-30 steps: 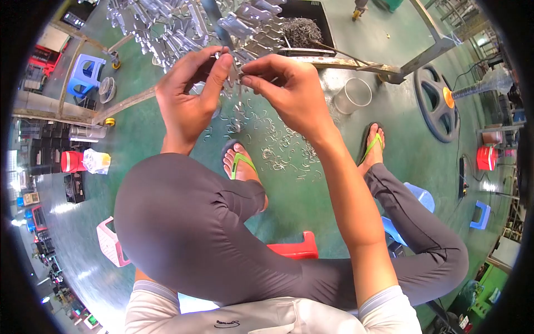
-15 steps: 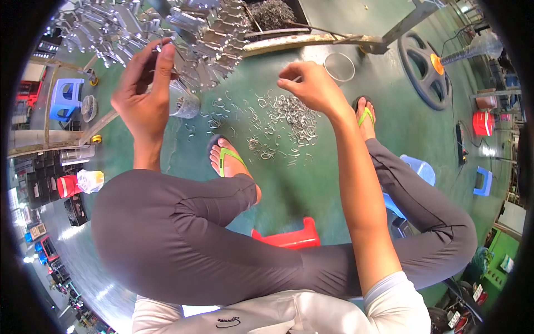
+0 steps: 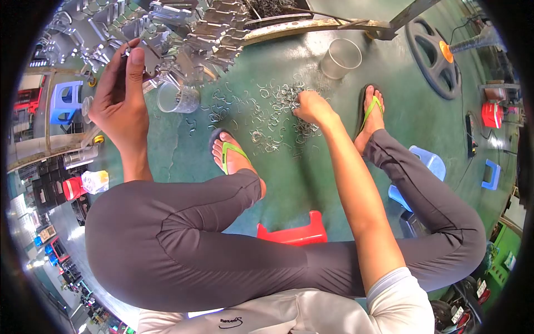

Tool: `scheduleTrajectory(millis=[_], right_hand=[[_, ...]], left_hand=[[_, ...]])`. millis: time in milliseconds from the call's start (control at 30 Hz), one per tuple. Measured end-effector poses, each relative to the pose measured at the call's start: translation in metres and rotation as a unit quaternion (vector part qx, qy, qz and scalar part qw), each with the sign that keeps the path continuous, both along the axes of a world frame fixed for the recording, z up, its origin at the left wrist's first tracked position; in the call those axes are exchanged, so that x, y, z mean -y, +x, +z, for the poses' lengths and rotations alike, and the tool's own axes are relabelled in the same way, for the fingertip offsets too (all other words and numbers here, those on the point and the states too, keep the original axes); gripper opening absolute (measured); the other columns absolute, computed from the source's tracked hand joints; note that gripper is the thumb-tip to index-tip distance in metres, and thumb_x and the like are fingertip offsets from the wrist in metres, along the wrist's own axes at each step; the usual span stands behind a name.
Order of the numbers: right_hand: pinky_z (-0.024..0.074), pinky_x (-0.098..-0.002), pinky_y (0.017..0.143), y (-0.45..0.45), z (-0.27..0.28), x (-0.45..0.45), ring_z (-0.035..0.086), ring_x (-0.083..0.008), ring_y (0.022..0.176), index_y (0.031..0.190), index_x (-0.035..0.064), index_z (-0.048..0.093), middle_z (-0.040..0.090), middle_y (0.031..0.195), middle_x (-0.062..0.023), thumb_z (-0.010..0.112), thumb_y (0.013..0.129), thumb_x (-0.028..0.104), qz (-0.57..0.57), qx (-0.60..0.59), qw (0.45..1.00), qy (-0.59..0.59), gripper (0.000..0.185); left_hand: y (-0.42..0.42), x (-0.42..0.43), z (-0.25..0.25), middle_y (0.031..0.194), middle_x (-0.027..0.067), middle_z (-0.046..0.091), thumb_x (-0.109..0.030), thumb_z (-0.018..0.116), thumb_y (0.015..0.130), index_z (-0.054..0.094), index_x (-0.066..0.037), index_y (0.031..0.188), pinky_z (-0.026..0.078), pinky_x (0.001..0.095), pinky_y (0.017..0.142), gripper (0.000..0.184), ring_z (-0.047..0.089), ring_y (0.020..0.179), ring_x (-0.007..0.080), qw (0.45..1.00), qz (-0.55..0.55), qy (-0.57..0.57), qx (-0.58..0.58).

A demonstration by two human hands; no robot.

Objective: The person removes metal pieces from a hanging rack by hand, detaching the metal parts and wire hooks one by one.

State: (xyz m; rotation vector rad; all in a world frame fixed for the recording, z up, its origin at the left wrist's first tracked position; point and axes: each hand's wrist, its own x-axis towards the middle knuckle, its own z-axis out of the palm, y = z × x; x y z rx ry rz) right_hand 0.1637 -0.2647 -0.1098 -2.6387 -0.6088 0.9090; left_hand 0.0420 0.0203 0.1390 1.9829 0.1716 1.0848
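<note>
At the upper left my left hand (image 3: 123,92) is raised, thumb and fingers closed at the edge of a hanging cluster of shiny metal parts (image 3: 183,33); what it pinches is too small to make out. My right hand (image 3: 314,108) is down at a heap of small curved metal pieces (image 3: 286,97) on the green floor, fingers bent together over the heap, and their tips are partly hidden. More curved pieces (image 3: 267,140) lie scattered nearer my feet. A clear cup (image 3: 178,99) with small pieces in it stands below the cluster.
Another clear container (image 3: 340,59) stands beyond my right hand. A metal frame bar (image 3: 306,26) crosses the top, with a dark crate (image 3: 267,8) behind it. A black wheel-shaped base (image 3: 434,58) is at the right. A red stool (image 3: 295,231) sits under my legs, a blue one (image 3: 427,164) right of them.
My right hand has left the hanging parts and come down to the floor heap, its fingers drawing in. My left hand has shifted left in view. The camera view has turned.
</note>
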Motion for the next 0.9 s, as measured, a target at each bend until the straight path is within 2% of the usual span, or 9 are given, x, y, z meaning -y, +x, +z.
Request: scheduleTrajectory(millis=[67, 167, 300, 467, 567, 667, 800, 900], right_hand=[[0.0559, -0.0501, 0.092, -0.003, -0.007, 0.0, 0.07, -0.0428, 0.104, 0.102, -0.0033, 0.074, 0.072, 0.105, -0.0278, 0.076, 0.081, 0.023, -0.015, 0.014, 1.0, 0.01, 0.033], [0.0562, -0.0506, 0.091, -0.008, -0.007, 0.0, 0.071, -0.0433, 0.102, 0.1, -0.0031, 0.073, 0.073, 0.103, -0.0274, 0.077, 0.082, 0.021, -0.013, 0.019, 1.0, 0.012, 0.031], [0.0555, -0.0514, 0.091, -0.011, -0.015, 0.004, 0.069, -0.0434, 0.104, 0.099, -0.0036, 0.073, 0.072, 0.106, -0.0267, 0.076, 0.083, 0.018, -0.028, 0.046, 0.998, 0.037, 0.027], [0.0539, -0.0519, 0.094, -0.01, -0.021, -0.012, 0.067, -0.0434, 0.108, 0.099, -0.0011, 0.075, 0.07, 0.112, -0.025, 0.074, 0.086, 0.018, -0.089, 0.131, 0.979, 0.131, 0.023], [0.0574, -0.0536, 0.09, 0.001, -0.035, -0.038, 0.07, -0.0459, 0.101, 0.097, -0.0029, 0.075, 0.073, 0.103, -0.029, 0.067, 0.087, 0.014, -0.035, 0.15, 0.974, 0.166, 0.021], [0.0586, -0.0532, 0.088, 0.012, -0.046, -0.075, 0.071, -0.0469, 0.098, 0.093, -0.0033, 0.075, 0.073, 0.101, -0.0296, 0.065, 0.087, 0.012, -0.05, 0.083, 0.981, 0.166, 0.019], [0.0603, -0.052, 0.086, 0.012, -0.055, -0.109, 0.073, -0.0451, 0.095, 0.09, -0.0027, 0.076, 0.074, 0.098, -0.0283, 0.065, 0.083, 0.005, -0.014, 0.119, 0.987, 0.104, 0.015], [0.0615, -0.0499, 0.083, 0.01, -0.053, -0.117, 0.074, -0.0436, 0.094, 0.09, -0.0014, 0.077, 0.074, 0.096, -0.0273, 0.067, 0.08, 0.006, -0.006, 0.122, 0.989, 0.083, 0.015]], left_hand=[[0.001, -0.002, -0.001, 0.105, 0.0037, 0.076, -0.014, 0.075, 0.099, 0.076, 0.0, 0.119, 0.06, 0.0242, 0.073, 0.025, 0.066, 0.087, 0.0062, 1.0, -0.004, -0.002, -0.001], [0.002, 0.0, 0.001, 0.107, 0.007, 0.076, -0.013, 0.074, 0.098, 0.074, 0.002, 0.12, 0.065, 0.028, 0.074, 0.026, 0.068, 0.09, 0.0088, 1.0, 0.015, 0.023, -0.003], [0.002, 0.0, -0.001, 0.107, 0.0061, 0.076, -0.013, 0.072, 0.1, 0.074, 0.002, 0.123, 0.062, 0.0264, 0.076, 0.027, 0.066, 0.088, 0.008, 1.0, 0.016, 0.018, 0.004], [0.002, 0.001, -0.001, 0.107, 0.005, 0.076, -0.013, 0.072, 0.1, 0.074, 0.001, 0.123, 0.062, 0.026, 0.076, 0.027, 0.066, 0.088, 0.0072, 1.0, 0.008, -0.005, 0.005], [0.002, -0.002, -0.003, 0.106, 0.0035, 0.077, -0.013, 0.075, 0.098, 0.076, -0.001, 0.118, 0.06, 0.0234, 0.075, 0.023, 0.067, 0.089, 0.0052, 1.0, 0.013, 0.009, 0.008], [0.0, 0.0, -0.005, 0.105, 0.0022, 0.078, -0.012, 0.075, 0.098, 0.077, -0.002, 0.118, 0.058, 0.0224, 0.074, 0.023, 0.066, 0.086, 0.0043, 1.0, 0.012, 0.004, 0.009], [-0.003, 0.005, -0.005, 0.102, 0.0032, 0.076, -0.011, 0.076, 0.098, 0.077, 0.0, 0.116, 0.056, 0.0215, 0.069, 0.022, 0.064, 0.079, 0.0041, 1.0, 0.016, -0.001, 0.019], [-0.007, 0.006, -0.002, 0.099, 0.0036, 0.076, -0.011, 0.076, 0.097, 0.077, 0.0, 0.116, 0.055, 0.0212, 0.067, 0.022, 0.064, 0.076, 0.0046, 1.0, 0.027, 0.015, -0.003]])
